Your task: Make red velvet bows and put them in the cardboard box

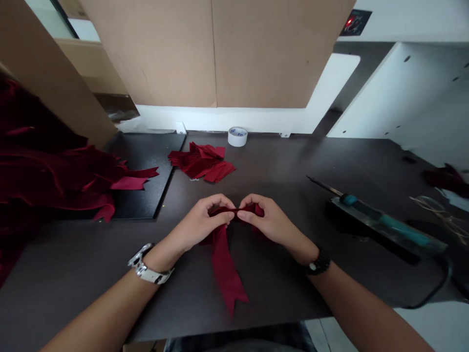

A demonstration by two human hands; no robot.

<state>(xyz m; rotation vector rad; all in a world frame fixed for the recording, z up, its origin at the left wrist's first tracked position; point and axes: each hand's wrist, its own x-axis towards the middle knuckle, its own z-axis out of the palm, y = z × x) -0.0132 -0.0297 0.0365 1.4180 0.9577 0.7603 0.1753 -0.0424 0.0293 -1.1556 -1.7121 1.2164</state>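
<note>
Between my two hands is a dark red velvet ribbon (227, 269), pinched at its middle where the thumbs and fingertips nearly meet. My left hand (208, 217) is closed on it, thumb on the near side and fingers behind. Closed in the same way, my right hand (262, 217) grips the ribbon with loops of it showing around the fingers. One tail with a notched end hangs down toward the table's front edge. The part right under the fingertips is hidden.
Cut red ribbon pieces (201, 162) lie ahead, with a white tape roll (238, 137) behind them. Many finished-looking red ribbons (73, 171) heap on a black board (146, 200) at left. A soldering iron (373, 215) rests on a black stand at right, its tip pointing left.
</note>
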